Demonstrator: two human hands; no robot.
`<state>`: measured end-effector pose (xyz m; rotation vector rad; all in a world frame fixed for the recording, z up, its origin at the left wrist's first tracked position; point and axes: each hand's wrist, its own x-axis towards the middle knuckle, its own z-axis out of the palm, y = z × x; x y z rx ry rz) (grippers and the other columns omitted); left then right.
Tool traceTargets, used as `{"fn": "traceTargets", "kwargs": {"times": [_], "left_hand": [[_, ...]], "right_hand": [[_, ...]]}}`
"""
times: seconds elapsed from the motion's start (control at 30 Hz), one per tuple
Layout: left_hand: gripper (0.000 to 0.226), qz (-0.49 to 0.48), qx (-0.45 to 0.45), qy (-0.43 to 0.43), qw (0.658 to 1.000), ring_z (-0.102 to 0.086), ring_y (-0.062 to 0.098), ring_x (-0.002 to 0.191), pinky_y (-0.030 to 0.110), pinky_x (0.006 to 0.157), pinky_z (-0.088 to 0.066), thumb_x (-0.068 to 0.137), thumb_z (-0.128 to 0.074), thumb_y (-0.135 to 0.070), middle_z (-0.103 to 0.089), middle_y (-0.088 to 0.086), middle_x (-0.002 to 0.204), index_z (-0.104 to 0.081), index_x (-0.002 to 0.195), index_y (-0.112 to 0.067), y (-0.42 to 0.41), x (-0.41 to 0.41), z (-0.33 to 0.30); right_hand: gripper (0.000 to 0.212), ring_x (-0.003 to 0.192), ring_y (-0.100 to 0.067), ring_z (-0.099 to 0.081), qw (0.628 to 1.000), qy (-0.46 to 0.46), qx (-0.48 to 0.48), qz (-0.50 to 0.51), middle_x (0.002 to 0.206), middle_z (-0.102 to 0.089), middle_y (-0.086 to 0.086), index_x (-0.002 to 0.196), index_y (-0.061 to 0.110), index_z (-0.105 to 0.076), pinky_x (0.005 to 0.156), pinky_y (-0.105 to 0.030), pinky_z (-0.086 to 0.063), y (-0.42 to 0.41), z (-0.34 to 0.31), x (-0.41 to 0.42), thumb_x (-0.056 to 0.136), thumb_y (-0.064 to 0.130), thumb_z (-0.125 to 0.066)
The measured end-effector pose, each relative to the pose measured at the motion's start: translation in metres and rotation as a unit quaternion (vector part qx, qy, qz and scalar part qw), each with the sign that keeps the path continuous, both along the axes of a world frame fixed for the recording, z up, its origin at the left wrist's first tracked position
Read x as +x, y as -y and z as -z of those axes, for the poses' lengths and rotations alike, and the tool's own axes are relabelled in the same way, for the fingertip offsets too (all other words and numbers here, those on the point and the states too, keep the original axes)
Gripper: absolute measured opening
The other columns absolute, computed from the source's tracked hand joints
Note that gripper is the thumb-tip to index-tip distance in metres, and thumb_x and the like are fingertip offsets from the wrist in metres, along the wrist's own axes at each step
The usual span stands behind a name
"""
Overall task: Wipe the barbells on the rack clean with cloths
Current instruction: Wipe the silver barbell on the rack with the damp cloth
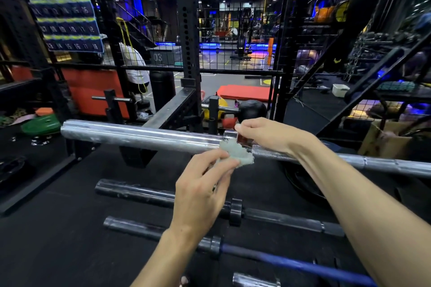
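Cloth (236, 155) pinched in left hand (203, 190), pressed vs collar of top bar (140, 135) on rack. Right hand (263, 134) curled over same collar, fingers gripping. Two more bars (140, 191) lower down, one w/ blue shaft (291, 262). Box (163, 56) behind marked "03"; board (65, 20) numbered thru 18.

The top barbell (140, 134) is running off the right edge, its far end unseen. The right hand (261, 134) is covering the collar, and the cloth (235, 152) is hiding the bar beneath it. The left hand (200, 191) is blocking part of a lower bar (135, 191). The blue bar (291, 261) is leaving the bottom edge.
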<state>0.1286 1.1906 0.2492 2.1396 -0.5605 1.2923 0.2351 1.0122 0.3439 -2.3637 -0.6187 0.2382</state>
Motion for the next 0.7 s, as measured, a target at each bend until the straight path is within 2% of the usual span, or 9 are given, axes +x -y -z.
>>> {"fn": "traceTargets", "kwargs": {"times": [0.1,0.2,0.27,0.33,0.4,0.43,0.5,0.6,0.7], "left_hand": [[0.018,0.024,-0.035,-0.043,0.998,-0.065,0.01,0.103,0.027,0.091,-0.054,0.094,-0.072,-0.01,-0.069,-0.004,0.111,-0.077,0.111,-0.014,0.0,0.007,-0.026],[0.019,0.024,-0.034,-0.128,0.991,-0.064,0.001,0.099,0.022,0.092,-0.051,0.094,-0.072,-0.017,-0.071,-0.012,0.108,-0.077,0.112,-0.022,0.001,0.032,-0.065],[0.018,0.019,-0.035,-0.19,0.981,-0.062,0.0,0.094,0.022,0.091,-0.05,0.093,-0.072,-0.02,-0.07,-0.018,0.101,-0.078,0.108,-0.027,0.0,0.045,-0.081],[0.018,0.033,-0.038,-0.213,0.976,-0.062,-0.002,0.093,0.017,0.088,-0.049,0.093,-0.072,-0.018,-0.069,-0.021,0.1,-0.077,0.107,-0.028,0.0,0.041,-0.082],[0.02,0.053,-0.056,-0.186,0.98,-0.063,-0.002,0.099,0.012,0.087,-0.047,0.093,-0.072,-0.014,-0.07,-0.019,0.104,-0.076,0.108,-0.026,-0.005,0.023,-0.07],[0.021,0.059,-0.07,-0.166,0.982,-0.064,-0.001,0.102,0.011,0.088,-0.047,0.092,-0.072,-0.011,-0.07,-0.019,0.106,-0.075,0.108,-0.025,-0.007,0.013,-0.062],[0.022,0.07,-0.103,-0.131,0.983,-0.065,0.003,0.107,0.016,0.091,-0.049,0.092,-0.072,-0.005,-0.069,-0.017,0.108,-0.073,0.107,-0.021,-0.009,-0.001,-0.046],[0.02,0.057,-0.173,-0.094,0.979,-0.068,0.009,0.103,0.027,0.088,-0.054,0.093,-0.071,-0.005,-0.071,-0.015,0.106,-0.073,0.108,-0.018,-0.008,-0.008,-0.033],[0.018,0.058,-0.249,-0.081,0.963,-0.069,0.016,0.099,0.034,0.084,-0.056,0.096,-0.07,-0.01,-0.072,-0.01,0.105,-0.072,0.111,-0.02,-0.012,-0.004,-0.039]], "right_hand": [[0.036,0.075,0.0,-0.048,1.0,0.009,0.009,0.013,0.079,-0.051,0.02,0.075,0.034,-0.053,0.074,-0.023,-0.037,0.0,0.001,-0.001,0.107,0.045,-0.043],[0.028,0.063,0.002,-0.048,1.0,0.002,0.017,0.013,0.066,-0.055,0.021,0.082,0.031,-0.061,0.062,-0.016,-0.035,0.001,-0.001,-0.003,0.106,0.029,-0.047],[0.03,0.057,0.001,-0.045,1.0,0.002,0.013,0.011,0.058,-0.052,0.022,0.079,0.032,-0.058,0.057,-0.017,-0.031,0.002,-0.004,-0.004,0.105,0.021,-0.046],[0.029,0.056,0.005,-0.05,1.0,-0.003,0.009,0.005,0.056,-0.055,0.028,0.083,0.032,-0.059,0.058,-0.015,-0.033,0.002,-0.006,-0.008,0.105,0.019,-0.045],[0.022,0.081,0.006,-0.059,1.0,-0.007,0.007,-0.003,0.085,-0.067,0.026,0.096,0.031,-0.066,0.075,-0.018,-0.042,0.004,-0.003,-0.009,0.104,0.023,-0.048],[0.019,0.09,-0.004,-0.06,1.0,-0.005,-0.001,-0.004,0.096,-0.066,0.018,0.099,0.027,-0.067,0.08,-0.024,-0.043,0.005,-0.002,-0.01,0.103,0.026,-0.049],[0.022,0.093,-0.011,-0.057,1.0,0.003,-0.03,-0.008,0.103,-0.064,0.01,0.102,0.022,-0.066,0.08,-0.029,-0.043,0.005,-0.003,-0.01,0.103,0.037,-0.051],[0.033,0.107,-0.014,-0.06,0.998,0.012,-0.05,-0.027,0.113,-0.065,0.008,0.106,0.025,-0.066,0.094,-0.034,-0.045,0.0,-0.003,-0.011,0.1,0.053,-0.052],[0.048,0.11,-0.007,-0.059,0.999,-0.007,-0.04,-0.008,0.116,-0.066,0.013,0.106,0.03,-0.068,0.097,-0.033,-0.044,-0.003,-0.002,-0.009,0.091,0.073,-0.05]]}}
